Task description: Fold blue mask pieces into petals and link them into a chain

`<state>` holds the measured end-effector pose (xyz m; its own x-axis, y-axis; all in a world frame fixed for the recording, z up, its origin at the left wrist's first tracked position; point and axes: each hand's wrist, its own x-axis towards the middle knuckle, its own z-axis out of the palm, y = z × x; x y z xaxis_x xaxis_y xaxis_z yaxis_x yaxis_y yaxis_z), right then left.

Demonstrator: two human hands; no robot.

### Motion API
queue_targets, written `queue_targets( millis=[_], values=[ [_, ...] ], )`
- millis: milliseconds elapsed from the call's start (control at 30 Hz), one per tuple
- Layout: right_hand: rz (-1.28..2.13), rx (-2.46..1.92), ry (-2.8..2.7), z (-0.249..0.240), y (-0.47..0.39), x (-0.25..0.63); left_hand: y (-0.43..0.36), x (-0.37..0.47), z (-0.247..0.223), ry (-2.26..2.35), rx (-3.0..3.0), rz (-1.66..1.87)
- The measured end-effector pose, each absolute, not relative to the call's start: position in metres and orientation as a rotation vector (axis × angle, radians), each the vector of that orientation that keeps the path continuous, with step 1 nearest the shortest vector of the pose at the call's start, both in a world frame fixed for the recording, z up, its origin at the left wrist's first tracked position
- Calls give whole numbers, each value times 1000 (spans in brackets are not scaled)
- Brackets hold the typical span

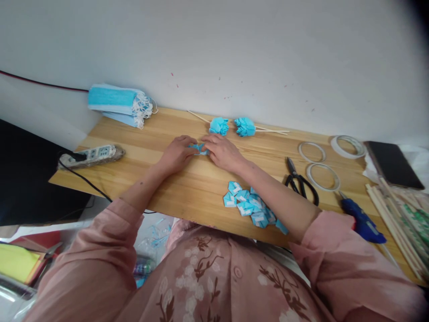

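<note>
My left hand [178, 154] and my right hand [221, 150] meet over the middle of the wooden table [167, 192]. Between them lies a small crumpled blue piece of mask fabric [200, 149], pinched at each end by bent fingers. My fingertips partly cover it. Just beyond my right hand is a blue flower [219, 126] on a thin stick; another blue flower [244, 127] with pale sticks lies to its right. Under my right forearm a heap of folded blue pieces [246, 207] bearing white strips spreads near the table's front edge.
Back left is a stack of blue masks [112, 99], with a power strip [97, 155] nearer. To the right lie black-handled scissors [300, 181], tape rolls [347, 146], a blue glue gun [362, 221], a dark phone [393, 164] and wooden sticks [392, 228].
</note>
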<state>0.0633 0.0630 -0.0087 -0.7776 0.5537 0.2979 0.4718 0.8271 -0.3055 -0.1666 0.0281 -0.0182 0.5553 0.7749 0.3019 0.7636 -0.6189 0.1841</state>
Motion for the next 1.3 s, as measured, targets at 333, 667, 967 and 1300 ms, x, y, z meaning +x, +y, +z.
queue_targets(
  millis=[333, 667, 967, 1300],
  values=[
    [359, -794, -2504, 1, 63, 61, 30, -168, -25, 1314, 2816, 655],
    [432, -1084, -2188, 12, 58, 129, 31, -171, -24, 1218, 2633, 1012],
    [407, -1273, -2434, -15, 38, 121, 30, -191, -19, 1457, 2495, 603],
    [337, -1175, -2496, -21, 48, 122, 32, -191, -19, 1512, 2438, 592]
  ],
)
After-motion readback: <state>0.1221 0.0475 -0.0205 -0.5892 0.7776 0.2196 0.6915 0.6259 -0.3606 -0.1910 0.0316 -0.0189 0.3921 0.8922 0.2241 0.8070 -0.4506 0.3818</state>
